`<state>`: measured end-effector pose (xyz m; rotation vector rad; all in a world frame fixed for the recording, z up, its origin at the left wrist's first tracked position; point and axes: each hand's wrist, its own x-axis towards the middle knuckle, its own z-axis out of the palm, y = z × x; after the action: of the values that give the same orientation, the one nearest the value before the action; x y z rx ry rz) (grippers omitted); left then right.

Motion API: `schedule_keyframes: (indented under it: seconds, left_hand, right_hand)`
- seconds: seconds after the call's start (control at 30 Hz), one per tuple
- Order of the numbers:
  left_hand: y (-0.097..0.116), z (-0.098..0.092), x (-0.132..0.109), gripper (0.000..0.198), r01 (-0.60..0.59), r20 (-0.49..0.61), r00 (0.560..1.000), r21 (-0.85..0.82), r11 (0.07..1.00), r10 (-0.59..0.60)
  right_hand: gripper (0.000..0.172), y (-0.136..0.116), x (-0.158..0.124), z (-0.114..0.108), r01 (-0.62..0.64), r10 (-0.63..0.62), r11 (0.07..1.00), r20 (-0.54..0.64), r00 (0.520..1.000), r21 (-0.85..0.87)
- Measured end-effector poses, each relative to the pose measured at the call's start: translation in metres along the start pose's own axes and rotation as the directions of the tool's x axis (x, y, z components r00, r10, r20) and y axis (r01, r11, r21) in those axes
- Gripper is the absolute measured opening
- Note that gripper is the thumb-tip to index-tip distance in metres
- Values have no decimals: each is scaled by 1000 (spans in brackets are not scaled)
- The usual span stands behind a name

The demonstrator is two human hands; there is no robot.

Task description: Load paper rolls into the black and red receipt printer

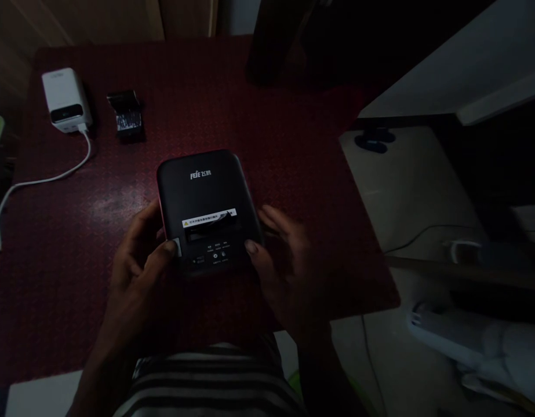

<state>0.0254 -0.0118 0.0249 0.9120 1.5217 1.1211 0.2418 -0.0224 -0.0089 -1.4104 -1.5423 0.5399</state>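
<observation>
A black printer (206, 194) with a white brand mark on its lid lies in front of me on the dark red table. Across its paper slot runs a white warning sticker (202, 219), partly torn or lifted at its right end. My left hand (141, 260) grips the printer's left side, thumb on the small pale tab at the front left corner and fingers along the edge. On the other side, my right hand (287, 260) holds the right edge, its thumb on the front right corner and its fingers beside the casing.
A white power bank (66, 98) with a white cable (54, 178) stands at the table's back left. Beside it is a small black open case (127, 116). Dark slippers (374, 140) lie on the floor past the right edge of the dark red table (293, 133). The room is dim.
</observation>
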Motion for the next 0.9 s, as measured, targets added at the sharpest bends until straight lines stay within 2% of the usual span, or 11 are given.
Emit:
schedule_keyframes:
  seconds: [0.1,0.2,0.33,0.4,0.5,0.57,0.63,0.73,0.9]
  left_hand:
    - [-2,2,1,56,2,-13,1000,-8,1000,-2]
    - [-6,3,2,54,-15,-13,1000,-47,999,15]
    - [-14,1,2,56,-19,34,999,-145,989,24]
    - [-19,0,3,56,-31,64,997,-193,981,45]
    - [-26,-2,6,54,-92,63,992,-201,975,107]
    - [-31,-3,9,52,-159,64,983,-177,971,172]
    - [-36,-4,11,54,-225,80,968,-155,962,240]
    - [-41,-4,12,62,-289,112,946,-130,948,304]
    - [-41,-4,11,68,-262,146,949,-131,956,280]
  right_hand:
    - [49,-2,3,0,40,-39,999,16,999,-17]
    - [46,-4,6,-1,18,-16,999,46,999,-29]
    - [42,-9,12,-9,16,-10,995,64,998,-102]
    - [38,-12,19,-14,63,-53,987,69,996,-146]
    - [26,-18,42,-17,231,-215,950,96,972,-210]
    - [28,-23,63,-11,359,-320,905,191,928,-228]
    - [31,-29,87,1,444,-336,863,384,860,-241]
    - [32,-43,117,23,497,-183,800,653,735,-335]
    - [37,-66,134,44,514,31,736,781,624,-440]
